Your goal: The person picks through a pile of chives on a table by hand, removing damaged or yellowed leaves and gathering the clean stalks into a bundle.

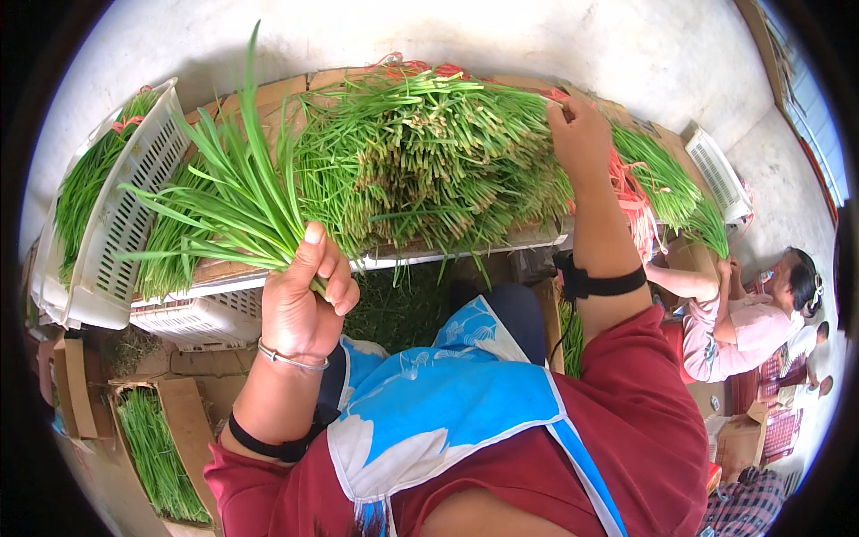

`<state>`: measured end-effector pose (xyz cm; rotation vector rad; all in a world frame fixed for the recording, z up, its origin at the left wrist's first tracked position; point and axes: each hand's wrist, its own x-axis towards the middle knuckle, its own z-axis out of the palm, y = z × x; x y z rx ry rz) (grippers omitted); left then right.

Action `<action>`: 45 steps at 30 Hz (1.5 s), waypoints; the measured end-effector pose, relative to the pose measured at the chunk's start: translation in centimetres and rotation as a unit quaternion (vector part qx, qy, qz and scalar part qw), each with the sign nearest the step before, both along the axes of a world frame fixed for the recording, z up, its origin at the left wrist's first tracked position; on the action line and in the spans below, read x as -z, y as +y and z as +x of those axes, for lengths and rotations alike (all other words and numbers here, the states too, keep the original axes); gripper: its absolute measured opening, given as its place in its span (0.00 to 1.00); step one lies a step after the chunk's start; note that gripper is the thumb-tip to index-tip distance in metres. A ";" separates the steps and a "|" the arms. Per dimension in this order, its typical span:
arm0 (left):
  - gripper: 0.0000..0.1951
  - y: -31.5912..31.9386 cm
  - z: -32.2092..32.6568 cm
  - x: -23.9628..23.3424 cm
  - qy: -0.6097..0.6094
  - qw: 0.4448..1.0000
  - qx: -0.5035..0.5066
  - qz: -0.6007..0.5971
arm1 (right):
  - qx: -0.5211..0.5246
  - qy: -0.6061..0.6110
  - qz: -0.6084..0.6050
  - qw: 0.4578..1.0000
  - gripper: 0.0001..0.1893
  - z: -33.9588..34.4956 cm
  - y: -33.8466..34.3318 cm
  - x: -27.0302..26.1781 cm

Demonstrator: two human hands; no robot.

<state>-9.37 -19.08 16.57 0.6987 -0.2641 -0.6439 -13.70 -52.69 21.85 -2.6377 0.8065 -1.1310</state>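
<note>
My left hand [310,278] is closed around the lower ends of a bunch of green chives [251,194], raised in front of the table's near edge. Its leaves fan out up and to the left. In the middle of the table lies a large heap of chives [436,154], many pale cut ends facing me. My right hand [578,137] is at the heap's right end, fingers bent together near a pale stalk and pink ties. Whether anything is pinched between those fingertips I cannot tell. Pink plastic ties [631,194] hang beside my right wrist.
A white plastic crate [127,215] with tied chives stands at the left. Below is a cardboard box [181,436] of chives. At the right, a co-worker [751,322] sits holding chives, near another white crate [718,171]. A pale wall [523,33] rises behind the table.
</note>
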 end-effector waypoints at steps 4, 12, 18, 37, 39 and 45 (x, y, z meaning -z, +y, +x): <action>0.08 0.1 0.4 0.6 0.013 0.999 0.022 -0.029 | -0.077 -0.177 -0.020 0.981 0.10 -1.4 4.1 0.4; 0.14 -1.1 -0.7 -0.2 0.025 0.999 0.015 0.019 | -0.251 -0.282 -0.123 0.918 0.03 -3.7 11.4 1.7; 0.12 -1.9 -1.3 -0.3 -0.041 0.998 0.044 0.031 | -0.434 -0.173 -0.099 0.878 0.07 -3.7 16.0 4.8; 0.08 -0.9 -0.9 0.2 -0.051 0.995 0.003 0.083 | -0.446 0.038 0.529 0.721 0.09 -2.6 16.0 3.4; 0.08 -1.1 -1.5 0.1 -0.066 0.993 0.021 0.093 | -0.449 0.019 0.566 0.691 0.07 -2.0 16.8 3.2; 0.09 0.1 0.1 0.7 -0.080 0.991 -0.079 0.067 | -0.425 -0.010 0.643 0.637 0.05 -3.6 16.0 5.5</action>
